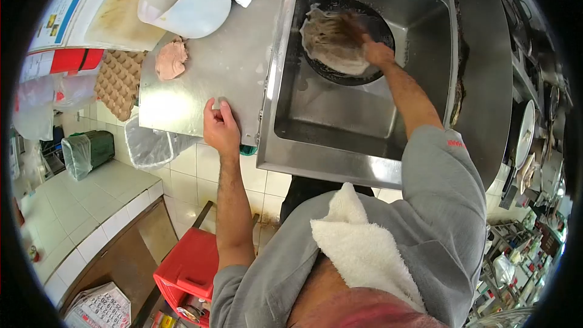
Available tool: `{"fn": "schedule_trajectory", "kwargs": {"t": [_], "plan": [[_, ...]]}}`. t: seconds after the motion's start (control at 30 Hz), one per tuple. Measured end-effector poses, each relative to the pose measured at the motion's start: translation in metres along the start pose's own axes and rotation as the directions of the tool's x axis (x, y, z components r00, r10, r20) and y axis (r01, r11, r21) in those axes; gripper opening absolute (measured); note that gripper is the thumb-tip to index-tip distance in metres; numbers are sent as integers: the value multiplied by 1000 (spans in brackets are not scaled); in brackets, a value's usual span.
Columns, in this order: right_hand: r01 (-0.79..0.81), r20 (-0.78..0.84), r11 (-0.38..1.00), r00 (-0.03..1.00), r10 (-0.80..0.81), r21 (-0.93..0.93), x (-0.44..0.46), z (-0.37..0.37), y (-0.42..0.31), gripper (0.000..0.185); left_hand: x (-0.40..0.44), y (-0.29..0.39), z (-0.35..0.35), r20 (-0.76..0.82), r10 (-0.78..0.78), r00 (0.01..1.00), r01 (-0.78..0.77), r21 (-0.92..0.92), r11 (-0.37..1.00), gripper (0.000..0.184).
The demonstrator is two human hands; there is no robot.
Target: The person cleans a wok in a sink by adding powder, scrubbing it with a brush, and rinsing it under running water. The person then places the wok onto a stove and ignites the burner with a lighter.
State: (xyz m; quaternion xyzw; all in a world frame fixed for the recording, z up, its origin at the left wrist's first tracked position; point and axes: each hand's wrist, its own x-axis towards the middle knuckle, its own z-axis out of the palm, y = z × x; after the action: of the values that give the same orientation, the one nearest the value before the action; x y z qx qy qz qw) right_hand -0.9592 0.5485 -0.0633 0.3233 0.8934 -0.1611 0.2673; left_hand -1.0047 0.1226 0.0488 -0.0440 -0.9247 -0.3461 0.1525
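Round black pan (385, 29) with murky, foamy liquid sits in the grey steel sink (340, 109). The right hand (379, 54) closes around a blurred brown scrubber (350, 28) over it; the left hand (221, 126), loosely curled and empty, is at the steel counter's (234, 64) edge.

Right arm (413, 94) extended, left hand (221, 126) half-curled

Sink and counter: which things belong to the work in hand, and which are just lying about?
Seemingly in use:
right hand
brown, blurred tool it appears to grip
dark round pan
murky, foamy contents
sink

Apparently just lying about:
pinkish lump
whitish tub
egg tray
red box
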Motion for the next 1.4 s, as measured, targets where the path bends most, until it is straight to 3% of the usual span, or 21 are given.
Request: {"fn": "schedule_trajectory", "kwargs": {"t": [0.07, 0.13, 0.27, 0.4, 0.47, 0.53, 0.6, 0.67, 0.73, 0.8, 0.9, 0.97, 1.0, 1.07, 1.13, 1.17, 1.2, 1.27, 1.3, 1.37, 1.4], "plan": [[-84, -29, 995, 996, 85, 57, -36, -13, 22, 71, 2, -2, 2, -10, -11, 1000, 11, 2, 1000, 29], [-68, 34, 985, 997, 64, 157, -53, 34, 54, 72, 1, -3, 2, -14, -38, 999, 38, -6, 999, 29], [-42, 313, 950, 948, -61, 311, -92, 43, 2, 75, -2, -7, -1, 4, -58, 998, 58, -40, 998, 30], [224, 222, 953, 938, -267, 204, -11, 25, 9, 76, 1, -5, 1, 1, -15, 1000, 15, -8, 1000, 29], [-213, 68, 915, 977, 202, 342, -12, 23, 5, 77, 1, -8, 2, -14, -3, 1000, 3, 2, 1000, 30], [-245, 138, 816, 970, 202, 524, -43, 38, -6, 79, 2, -9, 6, -30, 4, 1000, -4, -14, 1000, 30], [150, 89, 969, 981, -170, 194, -66, 62, -4, 76, 1, -13, 5, -8, -13, 1000, 13, -42, 999, 30], [70, 210, 939, 966, -147, 336, -73, 31, 14, 77, -1, -11, 3, -1, -9, 1000, 9, -30, 1000, 30], [-270, 293, 898, 941, 169, 349, -83, -19, 26, 78, 1, -10, 3, -4, 8, 1000, -8, -21, 1000, 30], [-349, 209, 897, 931, 300, 270, -77, 5, 45, 78, 1, -10, 3, -22, 7, 1000, -7, -2, 1000, 30], [-113, 169, 947, 984, 63, 302, -62, 86, 17, 80, 1, -5, 1, -5, -18, 1000, 17, -47, 999, 26], [-27, 158, 785, 983, -91, 619, -76, 82, -40, 79, 0, -6, 1, -5, -7, 1000, 7, -47, 999, 26], [42, 92, 566, 974, -206, 823, -54, 97, -51, 79, 0, -6, 1, -11, 5, 1000, -6, -42, 999, 26], [6, 243, 654, 926, -289, 756, -52, 77, -32, 77, 0, -7, 1, -1, 21, 1000, -21, -28, 999, 27], [149, 380, 785, 810, -446, 602, -57, 54, 24, 74, 0, -10, 3, 3, -33, 999, 33, -14, 999, 27], [235, 387, 935, 862, -327, 266, -69, 31, 50, 71, 2, -10, 2, 5, -37, 999, 37, -9, 999, 27], [131, 470, 975, 859, -202, 178, -76, 1, 71, 73, 3, -9, 1, -11, -12, 1000, 12, -5, 1000, 27], [-81, 320, 976, 937, 144, -202, -70, -41, 95, 69, -3, -10, 0, -18, 7, 1000, -7, -6, 1000, 27], [-86, 317, 975, 937, 150, -207, -77, -45, 91, 69, -3, -11, 0, -18, 12, 1000, -12, -9, 1000, 27], [-209, -58, 960, 978, 202, -188, -96, -50, 70, 62, 0, -12, 2, -15, 15, 1000, -15, -3, 1000, 27], [-195, -22, 961, 981, 194, -195, -100, -34, 73, 59, 0, -12, 1, -19, 17, 1000, -17, -4, 1000, 27]]}}
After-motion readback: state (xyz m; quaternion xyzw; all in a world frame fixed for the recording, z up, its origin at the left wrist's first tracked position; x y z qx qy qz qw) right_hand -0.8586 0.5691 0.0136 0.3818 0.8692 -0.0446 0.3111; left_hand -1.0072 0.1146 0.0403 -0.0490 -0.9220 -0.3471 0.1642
